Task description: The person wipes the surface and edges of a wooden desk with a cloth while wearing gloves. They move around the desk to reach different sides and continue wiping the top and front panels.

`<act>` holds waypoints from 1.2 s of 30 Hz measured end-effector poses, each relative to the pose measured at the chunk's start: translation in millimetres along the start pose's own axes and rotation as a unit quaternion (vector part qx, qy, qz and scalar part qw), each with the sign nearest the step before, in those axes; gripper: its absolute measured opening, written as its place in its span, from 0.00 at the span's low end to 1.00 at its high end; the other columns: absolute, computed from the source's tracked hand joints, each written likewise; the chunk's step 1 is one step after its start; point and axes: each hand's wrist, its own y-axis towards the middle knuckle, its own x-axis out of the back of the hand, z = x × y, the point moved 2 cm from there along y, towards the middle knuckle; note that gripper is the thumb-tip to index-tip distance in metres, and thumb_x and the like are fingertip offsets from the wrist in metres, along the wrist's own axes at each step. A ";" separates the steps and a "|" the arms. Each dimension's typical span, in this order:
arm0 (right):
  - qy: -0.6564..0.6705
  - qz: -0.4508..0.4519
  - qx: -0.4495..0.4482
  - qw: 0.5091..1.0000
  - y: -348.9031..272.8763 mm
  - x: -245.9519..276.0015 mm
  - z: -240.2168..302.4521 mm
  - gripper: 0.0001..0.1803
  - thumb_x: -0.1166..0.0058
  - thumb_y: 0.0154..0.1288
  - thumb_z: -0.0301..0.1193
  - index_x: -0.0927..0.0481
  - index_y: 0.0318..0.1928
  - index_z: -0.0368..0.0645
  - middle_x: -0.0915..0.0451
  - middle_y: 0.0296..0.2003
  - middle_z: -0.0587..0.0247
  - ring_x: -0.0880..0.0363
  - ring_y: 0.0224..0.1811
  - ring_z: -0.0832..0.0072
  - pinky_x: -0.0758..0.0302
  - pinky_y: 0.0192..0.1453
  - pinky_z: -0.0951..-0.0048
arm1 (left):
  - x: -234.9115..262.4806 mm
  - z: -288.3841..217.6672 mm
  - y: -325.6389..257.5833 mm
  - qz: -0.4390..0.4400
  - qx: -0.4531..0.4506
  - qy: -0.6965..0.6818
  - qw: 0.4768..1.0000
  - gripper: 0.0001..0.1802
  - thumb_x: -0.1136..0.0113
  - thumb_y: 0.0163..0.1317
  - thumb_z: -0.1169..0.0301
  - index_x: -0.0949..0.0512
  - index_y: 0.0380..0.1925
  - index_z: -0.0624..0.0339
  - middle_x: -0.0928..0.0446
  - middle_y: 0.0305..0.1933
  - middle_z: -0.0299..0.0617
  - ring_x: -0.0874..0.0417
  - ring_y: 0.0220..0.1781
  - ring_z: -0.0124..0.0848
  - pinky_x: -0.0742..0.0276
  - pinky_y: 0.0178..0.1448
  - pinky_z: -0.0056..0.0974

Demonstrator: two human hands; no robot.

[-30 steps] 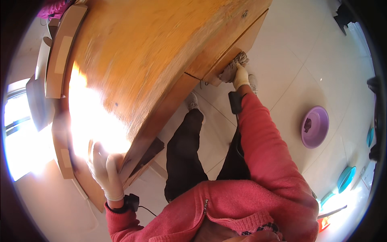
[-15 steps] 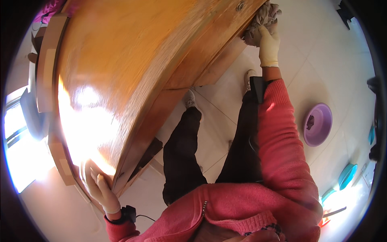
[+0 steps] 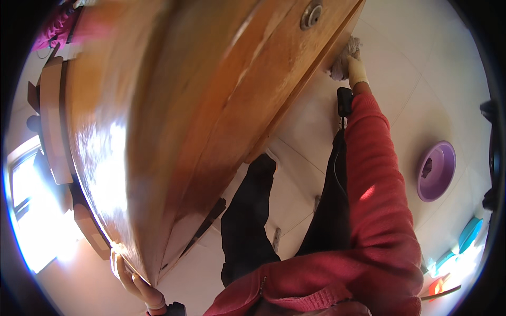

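Observation:
A wooden desk [image 3: 237, 100] with a glossy orange-brown top takes up the left and middle of the view. In a cream glove, my right hand [image 3: 357, 72] grips a crumpled grey-brown rag [image 3: 340, 64] low beside the desk's far right side. Part of the rag and my fingertips are hard to make out. My left hand [image 3: 132, 282], also gloved, lies over the tabletop's near left corner, its fingers stretched along the edge and the thumb apart. It holds nothing loose.
On the tiled floor to the right stands a purple basin [image 3: 443, 171] with a dark cloth inside. Teal basins [image 3: 470, 235] are farther right. Cardboard [image 3: 55, 121] lines the desk's left edge. A round metal lock [image 3: 311, 16] sits on the desk's side. My legs are beside the desk.
My view has dropped and tilted toward the desk's side. My right hand has moved down with the rag, from the desk's upper edge to lower on its side. My left hand stays at the corner.

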 end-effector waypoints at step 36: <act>0.077 0.053 0.256 0.962 -352.5 -52.8 173.3 0.23 0.33 0.65 0.27 0.19 0.59 0.32 0.15 0.45 0.54 0.17 0.47 0.69 0.21 0.53 0.64 | -9.3 -10.3 2.9 -0.001 0.018 -0.210 0.978 0.27 0.54 0.76 0.75 0.31 0.73 0.67 0.32 0.42 0.32 0.40 0.32 0.18 0.43 0.37 0.25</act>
